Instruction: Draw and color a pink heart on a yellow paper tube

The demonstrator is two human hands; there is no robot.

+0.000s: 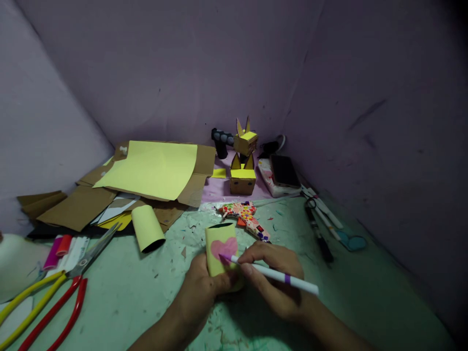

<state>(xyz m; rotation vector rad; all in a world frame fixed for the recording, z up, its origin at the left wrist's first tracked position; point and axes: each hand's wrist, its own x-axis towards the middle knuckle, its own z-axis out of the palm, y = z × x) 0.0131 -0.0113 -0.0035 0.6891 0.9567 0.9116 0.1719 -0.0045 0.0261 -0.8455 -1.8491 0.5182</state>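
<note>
pale yellow tube: one, held mouth up at the front centre of the green bench; pink heart on its front face.
left hand: grip closed around the tube's lower part, thumb across the front.
right hand: grip pinched on a white marker with purple band, its purple tip at the heart.
second tube: pale yellow, lying left of the hands, beside stacked cardboard.
yellow sheet: atop the cardboard.
scissors: blades parted, handles red and yellow, at left.
eared box: cardboard, yellow top, upright behind the hands.
phone: dark, at back right.
</note>
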